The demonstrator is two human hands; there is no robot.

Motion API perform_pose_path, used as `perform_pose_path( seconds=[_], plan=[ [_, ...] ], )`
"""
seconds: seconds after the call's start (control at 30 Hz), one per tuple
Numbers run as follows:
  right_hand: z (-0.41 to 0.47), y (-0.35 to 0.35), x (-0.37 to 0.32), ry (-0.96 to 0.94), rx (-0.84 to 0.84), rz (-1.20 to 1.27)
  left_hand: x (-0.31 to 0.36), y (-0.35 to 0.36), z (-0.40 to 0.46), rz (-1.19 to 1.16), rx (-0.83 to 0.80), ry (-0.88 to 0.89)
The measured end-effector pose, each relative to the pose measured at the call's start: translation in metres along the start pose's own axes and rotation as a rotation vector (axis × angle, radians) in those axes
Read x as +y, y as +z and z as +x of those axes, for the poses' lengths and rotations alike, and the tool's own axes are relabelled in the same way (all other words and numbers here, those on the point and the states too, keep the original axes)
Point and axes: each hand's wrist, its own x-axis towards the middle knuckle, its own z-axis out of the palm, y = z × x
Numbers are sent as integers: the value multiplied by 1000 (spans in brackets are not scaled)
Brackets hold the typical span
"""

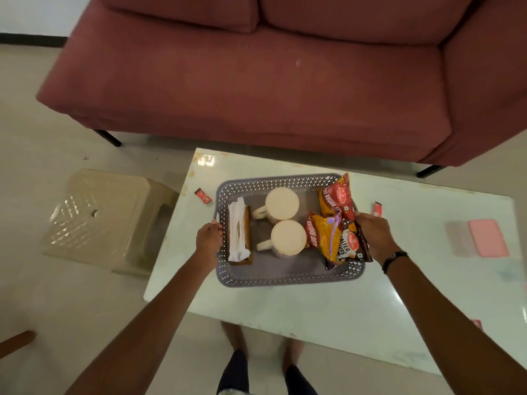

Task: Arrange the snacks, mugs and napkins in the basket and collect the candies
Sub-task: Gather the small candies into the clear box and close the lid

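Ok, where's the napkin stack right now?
In the head view, the napkin stack stands inside the basket at its left end, between the left hand and two mugs.

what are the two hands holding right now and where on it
Both grip the grey perforated plastic basket: the left hand at its left-side handle, the right hand at its right rim beside the snack packets.

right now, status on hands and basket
Left hand and right hand on basket sides. Mugs, napkins, snacks in. Candies loose on table.
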Motion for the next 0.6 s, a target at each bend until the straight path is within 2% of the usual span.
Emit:
perform_pose_path(
  seconds=[0.3, 0.6],
  plan=[
    [-70, -69, 41, 54, 99, 7, -26, 3, -80, -29, -129, -91],
    [-103, -90, 94, 178, 166, 13, -44, 6, -94, 98, -216, -181]
  ],
)
